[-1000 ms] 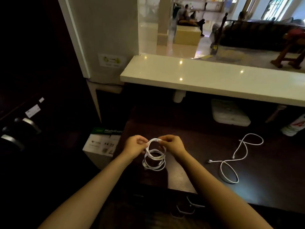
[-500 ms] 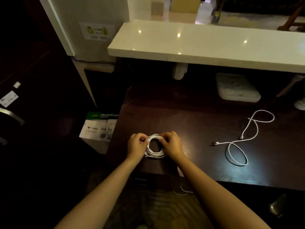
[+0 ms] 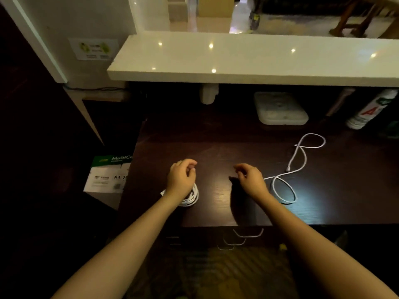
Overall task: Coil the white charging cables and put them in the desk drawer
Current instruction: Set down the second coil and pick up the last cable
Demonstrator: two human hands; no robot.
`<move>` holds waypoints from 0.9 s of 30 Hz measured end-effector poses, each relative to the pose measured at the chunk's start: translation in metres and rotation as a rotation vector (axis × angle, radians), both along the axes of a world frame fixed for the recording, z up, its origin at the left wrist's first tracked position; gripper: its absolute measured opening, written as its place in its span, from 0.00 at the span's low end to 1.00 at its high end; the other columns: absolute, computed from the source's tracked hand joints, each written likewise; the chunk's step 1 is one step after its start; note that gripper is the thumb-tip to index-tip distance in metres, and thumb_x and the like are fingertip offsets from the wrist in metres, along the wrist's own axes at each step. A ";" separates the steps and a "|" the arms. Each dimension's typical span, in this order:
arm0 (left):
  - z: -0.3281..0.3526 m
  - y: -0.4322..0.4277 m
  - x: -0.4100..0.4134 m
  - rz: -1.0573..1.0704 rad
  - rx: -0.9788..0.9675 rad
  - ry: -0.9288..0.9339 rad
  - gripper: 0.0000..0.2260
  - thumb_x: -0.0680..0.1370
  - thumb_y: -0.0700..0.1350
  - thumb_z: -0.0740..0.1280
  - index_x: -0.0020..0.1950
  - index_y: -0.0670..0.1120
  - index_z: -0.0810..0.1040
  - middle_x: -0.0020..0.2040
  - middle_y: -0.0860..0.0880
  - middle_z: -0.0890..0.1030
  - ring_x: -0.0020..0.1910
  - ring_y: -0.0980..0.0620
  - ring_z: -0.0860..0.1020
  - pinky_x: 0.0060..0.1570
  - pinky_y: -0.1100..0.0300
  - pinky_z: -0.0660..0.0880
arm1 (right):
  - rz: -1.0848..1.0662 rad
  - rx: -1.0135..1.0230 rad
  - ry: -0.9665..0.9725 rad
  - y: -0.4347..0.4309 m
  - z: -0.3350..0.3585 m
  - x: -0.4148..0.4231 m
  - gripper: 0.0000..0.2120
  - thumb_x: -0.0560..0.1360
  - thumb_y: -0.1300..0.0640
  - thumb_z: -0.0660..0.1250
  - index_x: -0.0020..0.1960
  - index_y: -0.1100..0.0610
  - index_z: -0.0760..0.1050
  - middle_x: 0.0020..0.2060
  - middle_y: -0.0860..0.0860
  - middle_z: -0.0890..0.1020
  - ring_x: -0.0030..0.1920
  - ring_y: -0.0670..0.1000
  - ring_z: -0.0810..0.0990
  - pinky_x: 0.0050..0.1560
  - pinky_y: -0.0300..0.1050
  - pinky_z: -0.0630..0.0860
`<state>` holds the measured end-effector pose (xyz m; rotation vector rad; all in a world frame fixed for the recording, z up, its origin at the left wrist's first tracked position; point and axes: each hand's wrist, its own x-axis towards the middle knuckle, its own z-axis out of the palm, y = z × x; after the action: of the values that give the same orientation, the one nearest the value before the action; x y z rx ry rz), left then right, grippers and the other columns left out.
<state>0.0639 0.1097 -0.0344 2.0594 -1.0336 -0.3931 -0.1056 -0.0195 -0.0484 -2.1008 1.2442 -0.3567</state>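
A coiled white cable lies on the dark desk, partly hidden under my left wrist. My left hand hovers just above it, fingers loosely curled, holding nothing. My right hand is over the desk to the right, fingers curled and empty, close to the near end of a second white cable. That cable lies loose in open loops toward the right. Below the desk's front edge, the drawer handles show faintly.
A white counter overhangs the back of the desk. Under it sit a white flat box and a white bottle lying at the right. A ream of A4 paper stands on the floor left of the desk.
Both hands let go of the coiled cable, which now rests on the desk. My right hand has moved right toward the loose cable; the left has lifted slightly.
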 end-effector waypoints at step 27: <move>0.165 -0.150 -0.112 -0.513 0.452 -0.444 0.12 0.76 0.42 0.61 0.59 0.42 0.75 0.60 0.40 0.72 0.55 0.40 0.75 0.52 0.52 0.73 | 0.181 -0.271 0.044 -0.088 0.145 -0.080 0.10 0.78 0.55 0.60 0.50 0.62 0.71 0.45 0.62 0.81 0.45 0.62 0.79 0.40 0.50 0.69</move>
<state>-0.0486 -0.0401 0.1307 2.3154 -1.9019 -0.4675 -0.1861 -0.1074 0.0967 -2.4432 1.0668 -0.4187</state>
